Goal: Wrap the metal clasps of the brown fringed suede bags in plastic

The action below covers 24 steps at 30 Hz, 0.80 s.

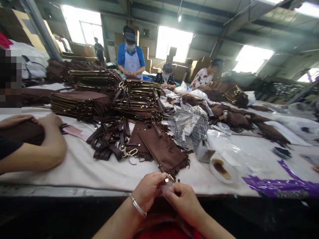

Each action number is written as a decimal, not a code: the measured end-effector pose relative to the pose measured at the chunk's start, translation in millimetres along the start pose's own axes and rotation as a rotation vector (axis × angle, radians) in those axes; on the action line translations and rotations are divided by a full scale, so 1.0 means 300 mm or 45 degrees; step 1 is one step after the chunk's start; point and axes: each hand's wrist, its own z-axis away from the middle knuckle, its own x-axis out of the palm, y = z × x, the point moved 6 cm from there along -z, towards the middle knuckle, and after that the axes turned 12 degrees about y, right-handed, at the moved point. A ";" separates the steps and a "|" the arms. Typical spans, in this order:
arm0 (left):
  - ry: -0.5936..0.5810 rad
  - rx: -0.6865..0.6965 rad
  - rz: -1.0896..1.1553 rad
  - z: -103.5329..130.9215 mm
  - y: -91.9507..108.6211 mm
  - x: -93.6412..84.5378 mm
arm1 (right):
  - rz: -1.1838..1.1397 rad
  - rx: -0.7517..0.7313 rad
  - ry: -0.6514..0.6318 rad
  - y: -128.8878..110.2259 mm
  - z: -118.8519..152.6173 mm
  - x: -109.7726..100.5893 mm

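Observation:
At the table's front edge my left hand (149, 187), with a silver bangle on its wrist, is closed in a pinch. My right hand (185, 196) is closed too, its fingertips close to the left ones. Between them shows a small whitish, translucent piece (167, 188), pinched by the right fingers; what the left fingers grip is hidden. A gold-coloured metal bit (171, 178) shows just above the fingertips, by the near corner of a brown fringed pouch (163, 146). This pouch lies flat with its zipper edge to the left, partly over another brown pouch (139, 141).
Stacked brown pouches (82, 99) and a heap of dark straps with clasps (109, 139) lie beyond. To the right are crumpled silver-grey wrapping (189, 124), a stained dish (221, 169) and purple plastic (279, 184). A co-worker's forearm (53, 146) rests at left; other people work across the table.

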 end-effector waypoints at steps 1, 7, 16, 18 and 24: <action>-0.002 0.003 -0.007 -0.004 -0.005 -0.001 | -0.008 0.019 -0.003 0.003 -0.003 0.000; 0.027 0.009 -0.014 -0.006 -0.006 -0.018 | -0.230 0.169 -0.083 -0.008 -0.017 0.027; 0.032 -0.009 0.025 -0.014 -0.016 -0.021 | -0.270 0.243 -0.105 -0.006 0.002 0.024; 0.034 -0.007 0.023 -0.013 -0.017 -0.022 | -0.274 0.260 -0.098 -0.002 0.000 0.024; 0.043 0.007 -0.025 -0.004 -0.013 -0.020 | -0.329 0.309 -0.092 -0.005 0.005 0.026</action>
